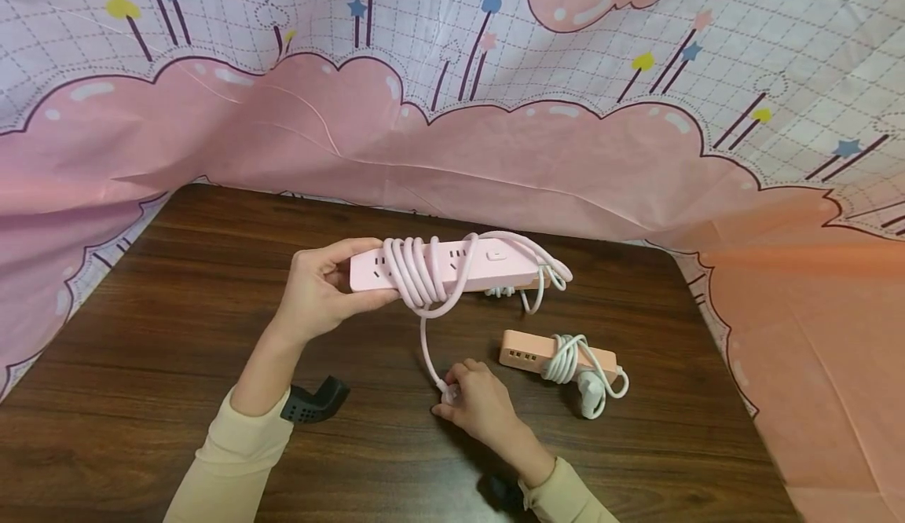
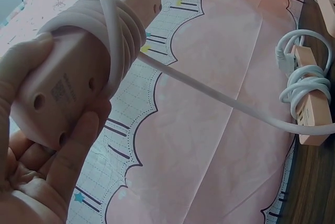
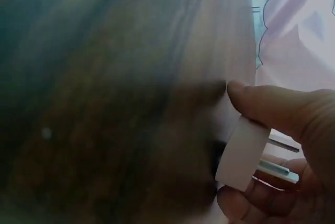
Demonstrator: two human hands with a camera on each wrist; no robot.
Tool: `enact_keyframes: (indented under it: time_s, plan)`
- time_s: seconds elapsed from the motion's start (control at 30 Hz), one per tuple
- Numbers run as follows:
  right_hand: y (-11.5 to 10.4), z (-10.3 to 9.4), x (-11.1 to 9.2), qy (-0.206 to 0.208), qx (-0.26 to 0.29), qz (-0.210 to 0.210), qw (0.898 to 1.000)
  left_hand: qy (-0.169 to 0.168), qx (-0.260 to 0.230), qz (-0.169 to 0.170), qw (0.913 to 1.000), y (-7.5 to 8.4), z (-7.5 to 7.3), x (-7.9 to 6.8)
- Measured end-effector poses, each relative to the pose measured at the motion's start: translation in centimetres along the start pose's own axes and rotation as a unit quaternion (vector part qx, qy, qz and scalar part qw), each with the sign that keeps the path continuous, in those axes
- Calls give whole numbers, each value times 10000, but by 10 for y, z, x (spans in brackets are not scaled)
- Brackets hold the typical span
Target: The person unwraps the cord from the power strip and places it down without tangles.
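Power strip (image 1: 452, 268), pink, gripped at its nine o'clock end by the left hand (image 1: 314, 291).
Its plug (image 3: 243, 153) is pinched by the right hand (image 1: 488, 405) at six o'clock; an orange extension block (image 1: 529, 349) is seen at four.

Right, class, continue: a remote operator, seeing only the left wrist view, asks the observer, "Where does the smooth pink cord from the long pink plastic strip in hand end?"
Observer: At a blocky white plug in the right hand.
Operator: Which way do its metal prongs point?
Observer: Back towards the palm.
Operator: What is on the upper face of the pink strip?
Observer: A small, pale rectangular switch, towards the end away from the left hand.
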State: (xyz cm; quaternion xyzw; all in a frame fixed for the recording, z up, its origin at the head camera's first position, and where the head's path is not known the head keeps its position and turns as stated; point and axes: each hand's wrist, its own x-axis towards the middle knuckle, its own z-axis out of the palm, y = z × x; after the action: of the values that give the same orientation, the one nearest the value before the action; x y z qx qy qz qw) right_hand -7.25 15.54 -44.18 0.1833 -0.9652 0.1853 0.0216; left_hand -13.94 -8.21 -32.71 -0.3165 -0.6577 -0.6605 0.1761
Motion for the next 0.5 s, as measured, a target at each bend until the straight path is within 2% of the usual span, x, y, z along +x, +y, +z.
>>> enact_keyframes:
  time_s: [0.13,0.2,0.27,0.33,0.4,0.43,0.47,0.5]
  plan:
    - [3,-7,5,148,270,-136,9994,-75,37,-40,10000,1,1,-1]
    - [4,-18,12,492,754,-187,9958,-97,56,-19,9999,2,1,-1]
    - [5,-32,24,1165,1319,-273,9840,-129,62,30,9999,1,2,-1]
    - [7,-48,36,2094,1776,-482,9604,-163,1,64,9998,1,2,-1]
    - [9,-64,49,2723,2328,-885,9294,-191,-57,79,9998,0,2,-2]
    - [10,-70,55,2846,2772,-1163,9103,-208,-96,86,9997,0,2,-2]
    - [11,-77,62,2683,3475,-1517,8856,-225,-139,80,9996,0,2,-2]
    - [12,-83,68,2540,3914,-1834,8653,-240,-194,76,9995,0,2,-3]
